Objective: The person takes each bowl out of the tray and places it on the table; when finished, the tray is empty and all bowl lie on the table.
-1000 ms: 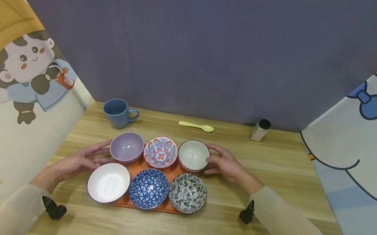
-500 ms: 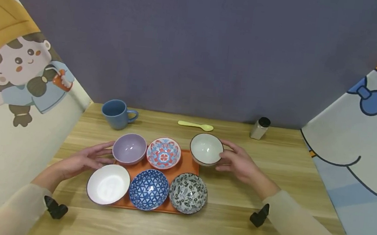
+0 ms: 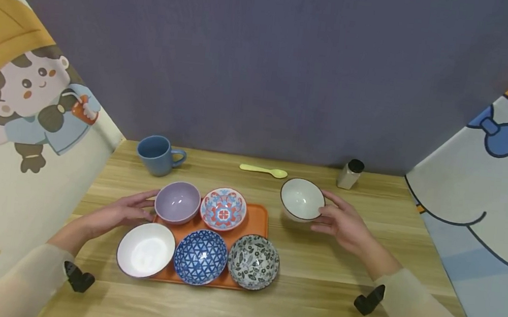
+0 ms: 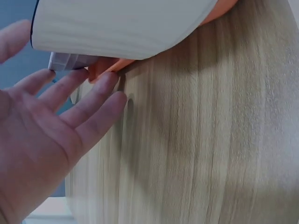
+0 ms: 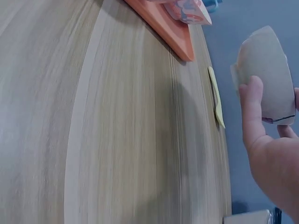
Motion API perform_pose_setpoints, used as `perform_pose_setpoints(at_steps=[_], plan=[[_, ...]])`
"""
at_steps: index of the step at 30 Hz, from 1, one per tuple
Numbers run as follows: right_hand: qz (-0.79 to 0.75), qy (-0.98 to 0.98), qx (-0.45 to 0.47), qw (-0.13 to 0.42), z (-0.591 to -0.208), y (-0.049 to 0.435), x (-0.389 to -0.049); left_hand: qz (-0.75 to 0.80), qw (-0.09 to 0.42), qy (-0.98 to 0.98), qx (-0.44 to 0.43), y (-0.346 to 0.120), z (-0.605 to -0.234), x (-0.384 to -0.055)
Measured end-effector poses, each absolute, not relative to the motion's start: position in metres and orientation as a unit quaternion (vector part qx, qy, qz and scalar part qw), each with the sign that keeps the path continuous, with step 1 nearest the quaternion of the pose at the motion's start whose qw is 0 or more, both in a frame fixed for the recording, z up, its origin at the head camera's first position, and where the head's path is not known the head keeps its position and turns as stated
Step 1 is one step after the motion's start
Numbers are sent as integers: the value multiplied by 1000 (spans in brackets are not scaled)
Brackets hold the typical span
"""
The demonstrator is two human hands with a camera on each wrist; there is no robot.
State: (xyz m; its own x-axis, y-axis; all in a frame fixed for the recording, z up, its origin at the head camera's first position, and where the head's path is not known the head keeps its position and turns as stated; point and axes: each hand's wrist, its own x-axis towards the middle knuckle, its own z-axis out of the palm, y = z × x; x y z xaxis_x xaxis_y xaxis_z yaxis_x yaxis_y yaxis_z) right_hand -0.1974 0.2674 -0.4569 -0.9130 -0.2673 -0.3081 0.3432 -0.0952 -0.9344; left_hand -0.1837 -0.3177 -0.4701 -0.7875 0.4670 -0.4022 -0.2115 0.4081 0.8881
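Note:
My right hand holds a white bowl with a dark rim by its right side, thumb at the rim and fingers beneath. In the right wrist view that bowl is raised over the table, tilted. My left hand lies with fingers extended, fingertips right at the purple bowl. The left wrist view shows those fingers close to the tray edge, under the white bowl. On the orange tray also sit a red-and-blue patterned bowl, a blue triangle-patterned bowl and a grey leaf-patterned bowl.
A blue mug stands at the back left, a yellow spoon lies along the back, and a black-lidded jar stands at the back right. The white bowl overhangs the tray's left edge. A dark wall closes the back.
My right hand has lifted the dark-rimmed white bowl off the tray's back right corner and carried it right. The purple and red-and-blue bowls have shifted slightly right; my left hand followed.

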Motion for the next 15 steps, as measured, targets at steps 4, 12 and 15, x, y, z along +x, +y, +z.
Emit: perform_pose_setpoints(at_steps=[4, 12, 15], plan=[[-735, 648, 29, 198, -452, 276, -192, 541, 282, 790, 63, -314, -473, -187], [-738, 648, 34, 187, -447, 294, -183, 562, 236, 792, 39, -314, -481, -195], [-738, 648, 36, 183, -448, 300, -181, 563, 228, 794, 29, -313, -484, -199]])
